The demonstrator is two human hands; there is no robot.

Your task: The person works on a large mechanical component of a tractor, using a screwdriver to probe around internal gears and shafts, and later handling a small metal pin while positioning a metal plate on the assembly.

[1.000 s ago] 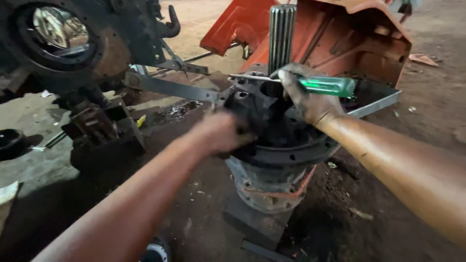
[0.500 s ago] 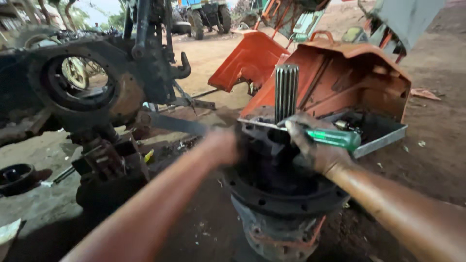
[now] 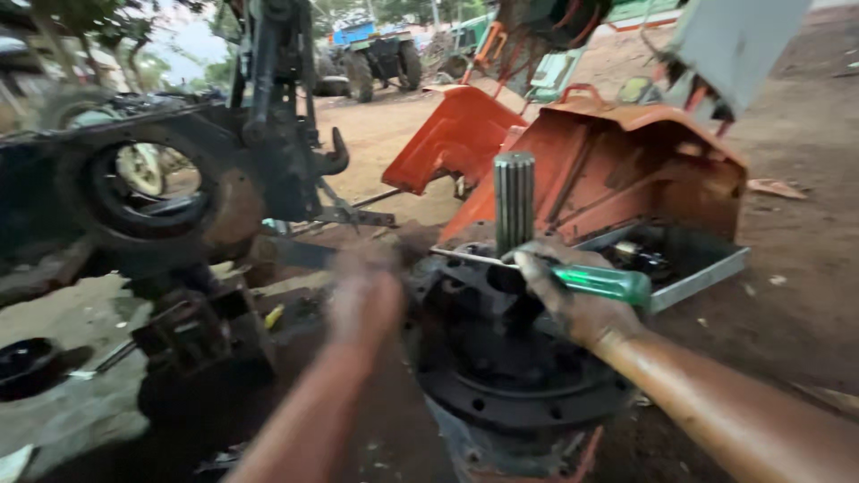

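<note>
The right hand (image 3: 573, 300) is gripping a screwdriver (image 3: 601, 282) w/ a green translucent handle, fingers wrapped fully round it, grip shut tight; the thin metal blade is running leftward, level, past the base of the splined shaft (image 3: 514, 201) and lying across the top of the hub assy (image 3: 510, 358). The left hand (image 3: 362, 300) is motion-blurred; it is hovering just beside the hub's left shoulder, approx. touching, but grip state cannot be told, nor whether it holds anything. The hub assy is sitting upright on the dirt ground, centre-low in view, dark and greasy, w/ a bolt-hole flange round its lower rim and the shaft standing vertical out of its top. Handling judgement: the assy looks like cast metal, heavy and rigid, not a one-hand lift; oily faces are likely slippery, so hold should be taken under the flange rim or round the shaft splines, not on smooth housing. The screwdriver is light and stiff; the handle is the correct hold point. Behind the hub: an orange sheet-metal cowl (image 3: 626, 161), a grey metal tray (image 3: 689, 268) holding small parts, and a large dark tractor housing (image 3: 161, 197) to the left.
</note>
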